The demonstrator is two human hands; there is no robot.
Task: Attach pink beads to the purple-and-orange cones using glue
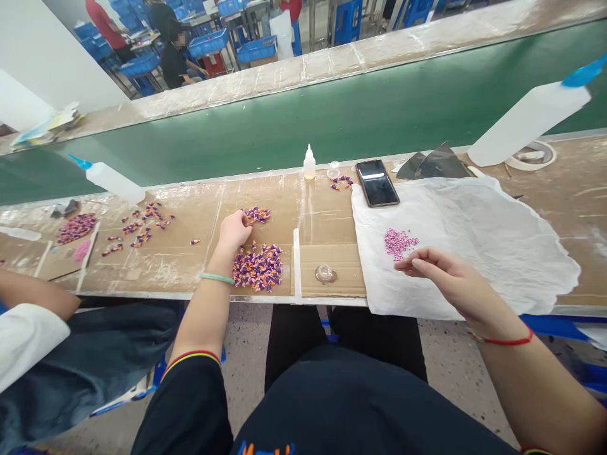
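Observation:
My left hand (233, 230) rests on the cardboard-covered bench (156, 253), fingers curled at the edge of a small pile of purple-and-orange pieces (257, 214). A larger heap of the same pieces (258, 266) lies just right of that wrist. My right hand (439, 270) hovers over a white sheet (474, 240), fingertips pinched together just below a small heap of pink beads (399, 242). Whether it holds a bead is too small to tell.
A small glue bottle (309, 163), a clear cap (334, 169) and a black phone (377, 182) stand at the bench's back edge. Squeeze bottles lie at left (111, 180) and right (528, 120). A green conveyor belt (284, 126) runs behind. Another person's arm (33, 303) is at left.

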